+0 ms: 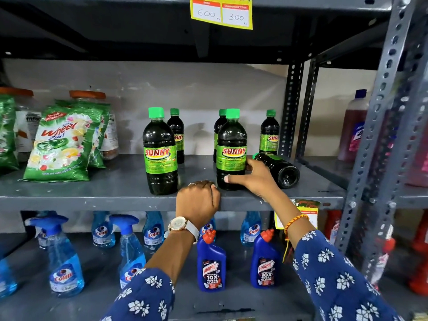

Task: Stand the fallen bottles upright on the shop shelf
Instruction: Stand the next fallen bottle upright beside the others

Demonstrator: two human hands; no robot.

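Note:
Dark Sunny bottles with green caps stand on the grey middle shelf [92, 195]. One upright bottle [160, 151] is at front centre, and three more stand behind, the nearest [177, 133] at the back. My right hand [252, 177] wraps the lower part of an upright front bottle [231, 147]. Just right of it one bottle [278, 169] lies on its side, base toward me, cap pointing back left. My left hand [198, 200] is a closed fist resting on the shelf's front edge, holding nothing.
Green Wheel detergent bags [62, 144] lean at the left of the shelf, with jars behind. The shelf below holds blue Colin spray bottles [64, 262] and Harpic bottles [211, 262]. A perforated metal upright [379, 135] stands at the right. A yellow price tag [221, 11] hangs above.

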